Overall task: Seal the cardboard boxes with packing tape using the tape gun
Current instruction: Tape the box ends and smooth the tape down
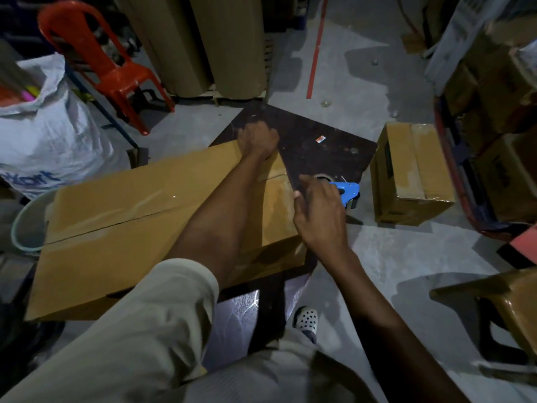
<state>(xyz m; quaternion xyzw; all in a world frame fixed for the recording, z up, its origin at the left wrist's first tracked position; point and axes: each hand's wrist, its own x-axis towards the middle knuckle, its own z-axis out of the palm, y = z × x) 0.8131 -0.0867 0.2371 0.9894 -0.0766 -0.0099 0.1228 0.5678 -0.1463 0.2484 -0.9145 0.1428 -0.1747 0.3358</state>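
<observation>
The box (139, 216) lies across the desk (319, 146), and its seam (162, 212) shows as a dark gap running the length of the top. The tape gun (347, 193) lies on the desk just beside the box's right end, near the desk's edge.

The left hand (257, 141) reaches across the box, with its fingers curled over the far corner to hold it. The right hand (319, 207) is at the gun, its fingers stretched over the handle and roll. Whether they have closed on it I cannot tell, because the hand hides the handle.

The step in hand looks like picking up the gun for a pass along the seam. To do it well:

- Grip the handle fully, with the roll up and the blade end forward, before lifting, since a loose hold lets the gun twist.
- The left hand looks best used pressing the flaps flat and closed, so the gap shuts before the tape lands.
- Start the tape down over the end wall, then pull along the seam in one steady line, centred on the gap.
- Keep the gun low and tilted so the tape rubs down without creasing.

The gun sits close to the desk's edge and could be knocked off by a careless reach.
</observation>
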